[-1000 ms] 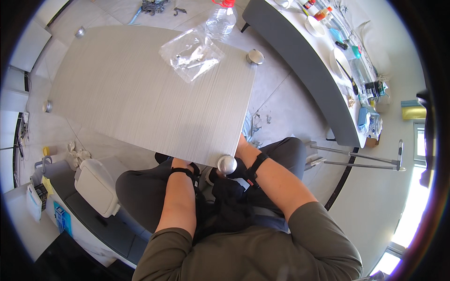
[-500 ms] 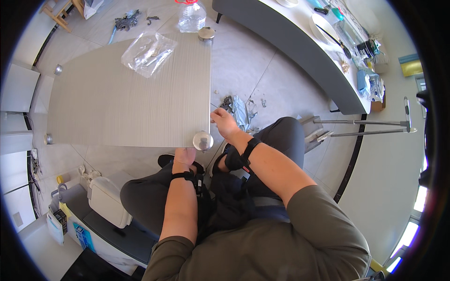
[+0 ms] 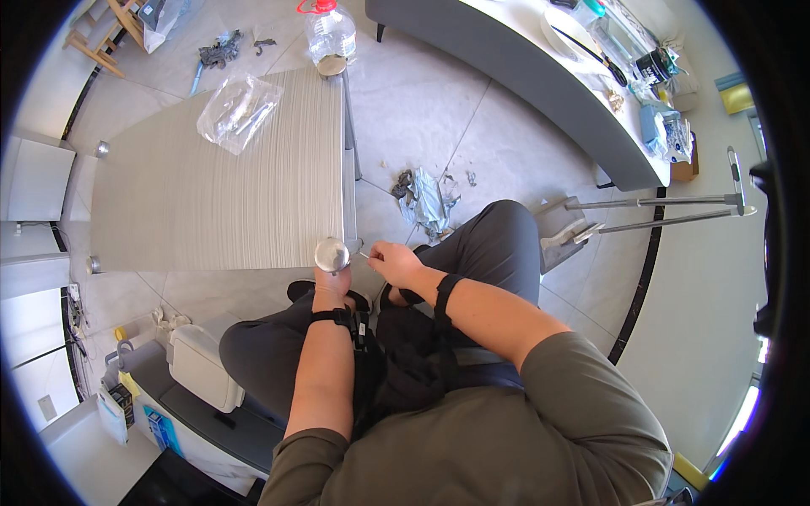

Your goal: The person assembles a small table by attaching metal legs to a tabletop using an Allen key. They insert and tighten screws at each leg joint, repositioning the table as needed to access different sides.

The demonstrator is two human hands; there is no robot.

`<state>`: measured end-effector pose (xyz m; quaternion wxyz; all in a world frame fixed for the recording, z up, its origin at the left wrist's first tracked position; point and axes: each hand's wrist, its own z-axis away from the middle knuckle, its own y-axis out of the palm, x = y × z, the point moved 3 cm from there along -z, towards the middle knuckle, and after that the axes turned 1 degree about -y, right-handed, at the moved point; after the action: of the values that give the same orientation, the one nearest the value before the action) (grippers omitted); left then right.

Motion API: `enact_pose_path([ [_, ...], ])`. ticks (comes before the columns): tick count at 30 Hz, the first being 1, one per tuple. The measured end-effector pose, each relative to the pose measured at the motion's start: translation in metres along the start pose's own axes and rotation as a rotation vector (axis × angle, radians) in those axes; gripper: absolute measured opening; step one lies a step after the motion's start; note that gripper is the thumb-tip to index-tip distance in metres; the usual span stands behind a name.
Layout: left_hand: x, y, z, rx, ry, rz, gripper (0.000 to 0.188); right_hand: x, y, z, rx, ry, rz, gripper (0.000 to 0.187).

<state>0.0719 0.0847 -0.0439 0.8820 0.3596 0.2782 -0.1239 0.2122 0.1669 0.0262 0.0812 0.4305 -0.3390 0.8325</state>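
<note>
A pale wood-grain panel (image 3: 211,185) lies in front of me, with round metal feet at its corners. The nearest foot (image 3: 332,255) is at the corner by my knees. My left hand (image 3: 332,287) is under that corner; the foot and panel hide its fingers. Just right of the corner, my right hand (image 3: 395,263) pinches a thin rod-like piece (image 3: 364,255) whose kind is too small to make out. Its tip points toward the panel's right side. On top of the panel rests a clear plastic bag (image 3: 240,114), its contents unclear.
Beyond the panel stands a large clear bottle (image 3: 331,34) with a red cap. Crumpled wrapping (image 3: 426,202) lies on the floor to the right. A curved grey-sided counter (image 3: 506,80) holds bowls and supplies. A metal-framed stand (image 3: 561,240) is beside my right knee.
The panel has shifted left and tilted, so its right side now shows. My right hand has come down and toward me, with a thin piece now visible in its fingers. My left hand stays under the corner.
</note>
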Motion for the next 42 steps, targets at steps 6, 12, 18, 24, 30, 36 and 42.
enact_pose_path([
  [6, 0.007, -0.009, -0.007, -0.095, -0.051, 0.146, 0.021, -0.002, -0.001, 0.002, -0.023, 0.09, -0.048, 0.023],
  [12, 0.013, -0.02, -0.01, -0.02, 0.027, -0.148, 0.023, -0.003, -0.013, 0.007, 0.058, 0.226, -0.622, 0.017],
  [18, 0.019, -0.035, -0.023, 0.002, 0.082, -0.2, 0.025, 0.0, -0.017, 0.006, -0.018, 0.163, -0.438, 0.017],
  [24, 0.022, -0.039, -0.025, 0.064, 0.115, -0.222, 0.025, -0.004, -0.001, 0.002, -0.016, 0.177, -0.452, 0.017],
  [30, 0.027, -0.049, -0.029, 0.017, 0.13, -0.393, 0.025, 0.001, 0.005, -0.002, -0.164, 0.004, -0.19, 0.018],
  [36, 0.024, -0.043, -0.023, 0.015, 0.134, -0.484, 0.028, 0.008, 0.009, -0.004, -0.239, -0.015, -0.048, 0.019],
  [42, 0.016, -0.023, -0.012, -0.079, -0.077, 0.106, 0.031, 0.011, 0.013, -0.005, -0.238, -0.025, 0.039, 0.018],
])
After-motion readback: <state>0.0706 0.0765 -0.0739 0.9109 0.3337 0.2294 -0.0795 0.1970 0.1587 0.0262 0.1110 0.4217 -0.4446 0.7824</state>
